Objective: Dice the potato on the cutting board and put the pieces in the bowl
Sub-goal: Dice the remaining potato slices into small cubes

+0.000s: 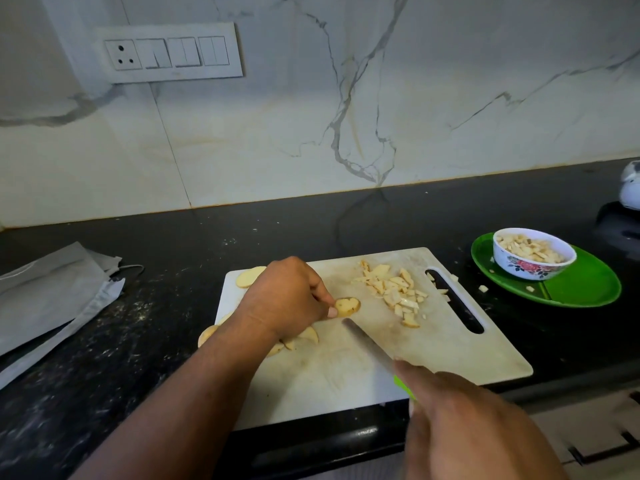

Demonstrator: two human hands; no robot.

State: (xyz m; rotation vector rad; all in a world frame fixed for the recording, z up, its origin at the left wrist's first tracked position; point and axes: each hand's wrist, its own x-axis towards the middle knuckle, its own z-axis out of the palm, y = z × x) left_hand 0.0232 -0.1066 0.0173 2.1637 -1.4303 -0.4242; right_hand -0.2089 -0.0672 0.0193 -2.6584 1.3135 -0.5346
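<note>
On the white cutting board my left hand pinches a round potato slice near the board's middle. More slices lie at the board's left edge and under my wrist. A heap of diced potato pieces sits toward the board's right side. My right hand grips a knife with a green handle, its blade pointing at the held slice and just short of it. A floral bowl with diced potato stands to the right.
The bowl rests on a green plate with a few stray pieces on it. A grey cloth lies on the black counter at left. A white object is at the far right edge. The marble wall carries a switch panel.
</note>
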